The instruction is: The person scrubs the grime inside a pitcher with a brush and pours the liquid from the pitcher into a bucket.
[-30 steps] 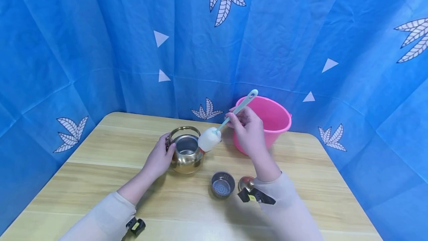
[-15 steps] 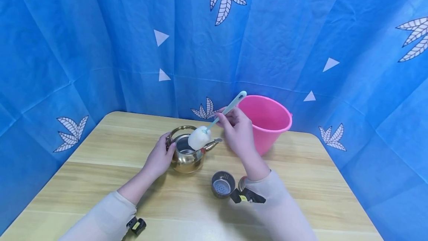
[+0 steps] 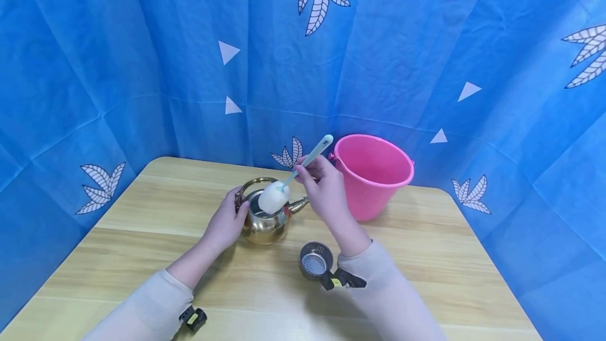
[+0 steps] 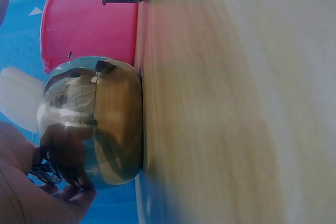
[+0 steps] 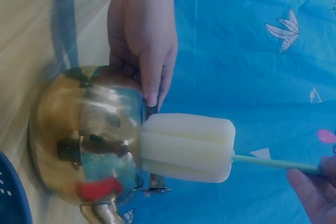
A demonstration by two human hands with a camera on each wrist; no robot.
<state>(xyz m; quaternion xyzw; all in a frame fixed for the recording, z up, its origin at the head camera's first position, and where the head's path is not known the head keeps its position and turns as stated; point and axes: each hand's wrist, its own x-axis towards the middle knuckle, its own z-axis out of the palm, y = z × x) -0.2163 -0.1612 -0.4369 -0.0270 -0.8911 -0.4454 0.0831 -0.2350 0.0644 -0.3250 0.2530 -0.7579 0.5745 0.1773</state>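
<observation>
A shiny gold kettle (image 3: 265, 231) stands on the table with its lid off and its spout toward the right. My left hand (image 3: 229, 220) grips it on the left side, where the handle joins the body. My right hand (image 3: 324, 186) pinches the light green handle of a sponge brush (image 3: 273, 198). The brush's white sponge head points down into the kettle's mouth. In the right wrist view the sponge (image 5: 189, 148) stands mostly outside, its lower end right at the rim. From the left wrist, the kettle's rounded side (image 4: 94, 124) fills the middle.
Close behind my right hand stands a pink bucket (image 3: 374, 199). A metal strainer cup (image 3: 315, 262) with a perforated bottom sits on the wooden table (image 3: 255, 299), in front of the kettle and to its right. A blue patterned curtain (image 3: 199, 67) surrounds the table's back and sides.
My right hand has carried the sponge brush left and down, from beside the kettle's rim into its mouth. The right sleeve now covers the small lid seen earlier. My left hand and the kettle stay put.
</observation>
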